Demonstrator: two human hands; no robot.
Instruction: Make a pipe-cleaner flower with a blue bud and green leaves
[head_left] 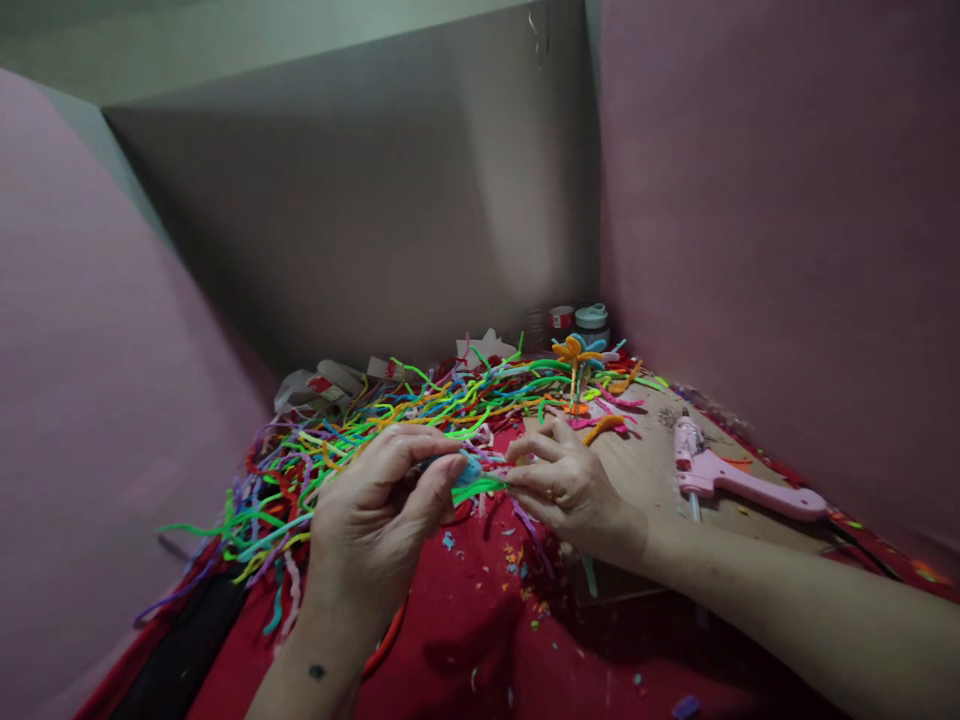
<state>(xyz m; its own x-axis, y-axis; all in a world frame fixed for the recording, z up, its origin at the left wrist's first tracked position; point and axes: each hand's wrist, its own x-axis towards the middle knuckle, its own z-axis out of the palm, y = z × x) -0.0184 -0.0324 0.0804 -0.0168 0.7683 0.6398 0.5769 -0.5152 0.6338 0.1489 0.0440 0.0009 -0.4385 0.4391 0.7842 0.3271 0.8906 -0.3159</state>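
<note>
While nearly tip to tip, hands [375, 495] [571, 485] in narrow pinches on blue and green fuzzy stems [480, 489]

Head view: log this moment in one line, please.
left hand: pinching blue fuzzy piece | right hand: at green strip end | pink glue gun: on cardboard | pipe cleaners: heaped beyond hands
</note>
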